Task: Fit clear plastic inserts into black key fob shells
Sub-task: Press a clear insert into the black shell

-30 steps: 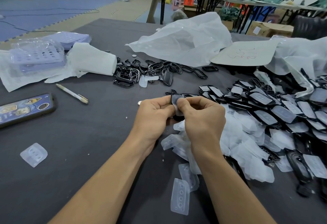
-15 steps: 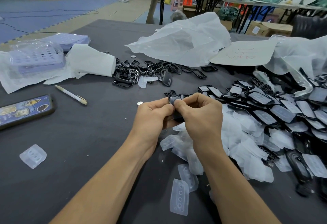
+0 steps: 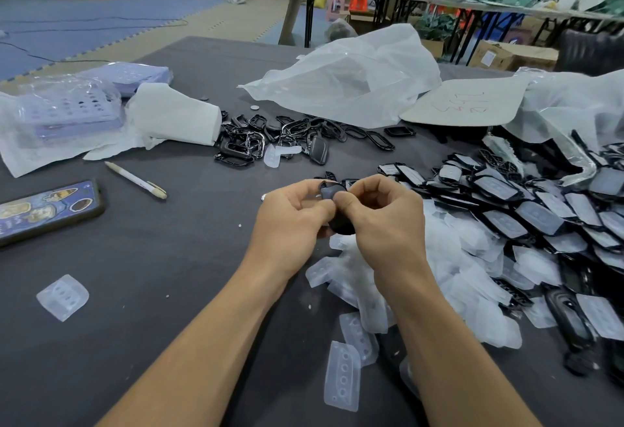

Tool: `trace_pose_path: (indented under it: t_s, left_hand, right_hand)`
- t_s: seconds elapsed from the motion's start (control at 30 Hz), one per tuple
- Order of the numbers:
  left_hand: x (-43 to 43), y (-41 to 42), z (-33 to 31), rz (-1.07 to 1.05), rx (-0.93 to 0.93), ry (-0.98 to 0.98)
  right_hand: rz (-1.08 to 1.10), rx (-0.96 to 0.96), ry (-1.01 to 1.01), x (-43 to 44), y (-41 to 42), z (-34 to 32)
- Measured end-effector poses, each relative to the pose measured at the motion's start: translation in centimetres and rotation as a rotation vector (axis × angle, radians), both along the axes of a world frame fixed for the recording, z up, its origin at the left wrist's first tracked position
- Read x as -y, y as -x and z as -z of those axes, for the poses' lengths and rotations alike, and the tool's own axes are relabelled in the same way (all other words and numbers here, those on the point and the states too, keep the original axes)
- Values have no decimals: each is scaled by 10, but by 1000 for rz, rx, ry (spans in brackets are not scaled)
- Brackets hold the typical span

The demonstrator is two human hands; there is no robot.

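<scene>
A black key fob shell [image 3: 339, 220] with a clear insert [image 3: 328, 192] sits between both hands over the table's middle. My left hand [image 3: 290, 220] grips its left side with curled fingers. My right hand [image 3: 381, 220] pinches the top, thumb pressing on the insert. Most of the shell is hidden by the fingers. Loose clear inserts [image 3: 449, 257] are heaped just right of my hands. Fitted shells [image 3: 526, 210] lie in rows at the right. A pile of black shell frames [image 3: 270, 139] lies farther back.
A phone [image 3: 47, 210] and a pen [image 3: 135, 179] lie at the left, with one stray insert [image 3: 62, 296] nearer me. White plastic bags [image 3: 344, 78] and wrapped lilac trays [image 3: 67, 112] sit at the back. Two inserts [image 3: 342, 376] lie between my forearms.
Both hands stayed together on the shell. The shell has tilted a little, and my right thumb has shifted along the insert's upper end.
</scene>
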State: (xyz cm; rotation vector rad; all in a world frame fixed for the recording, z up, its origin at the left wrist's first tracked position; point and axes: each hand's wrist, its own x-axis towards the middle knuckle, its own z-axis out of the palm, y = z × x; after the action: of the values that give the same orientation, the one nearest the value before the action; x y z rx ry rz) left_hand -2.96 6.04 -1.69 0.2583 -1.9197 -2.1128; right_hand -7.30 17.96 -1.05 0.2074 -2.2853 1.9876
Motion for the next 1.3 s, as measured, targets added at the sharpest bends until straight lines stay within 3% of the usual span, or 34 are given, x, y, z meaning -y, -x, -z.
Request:
trace_pose_path:
  t_s: [0.17,0.6,0.83,1.3]
  left_hand:
    - [6,0,-3,-145,36,5]
    - [8,1,-5,-125,72,-189]
    - [10,-2,-9,-18,119,-161]
    - [7,1,-7,-177,120,-205]
  right_hand:
    - [-44,-26,-30,1,0,1]
    - [-121,69,49,2,0,-1]
    - [-83,37,50,-1,2,1]
    - [-189,20,49,2,-1,-1]
